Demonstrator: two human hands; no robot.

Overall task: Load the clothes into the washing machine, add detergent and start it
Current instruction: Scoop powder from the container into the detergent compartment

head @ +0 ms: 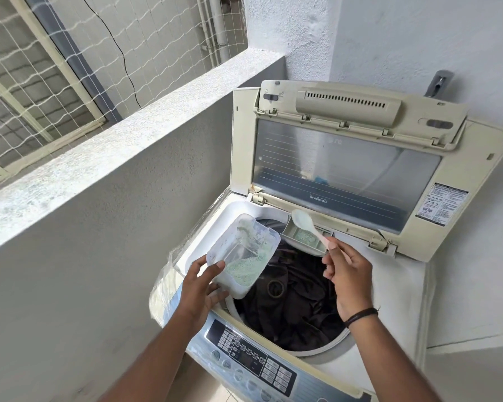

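Note:
The top-loading washing machine (401, 320) stands with its lid (349, 166) raised. Dark clothes (296, 300) fill the drum. My left hand (199, 291) holds a clear plastic tub (244, 253) with pale green detergent powder in it, tilted over the drum's left rim. My right hand (347, 274) pinches the handle of a white spoon (308, 227), whose bowl hovers over the pulled-out detergent drawer (304, 237). Green powder lies in that drawer.
The control panel (250, 358) with buttons runs along the machine's near edge. A low grey parapet wall (105, 169) stands close on the left, with netting above it. White walls close in behind and to the right. A tap (437, 82) sits behind the lid.

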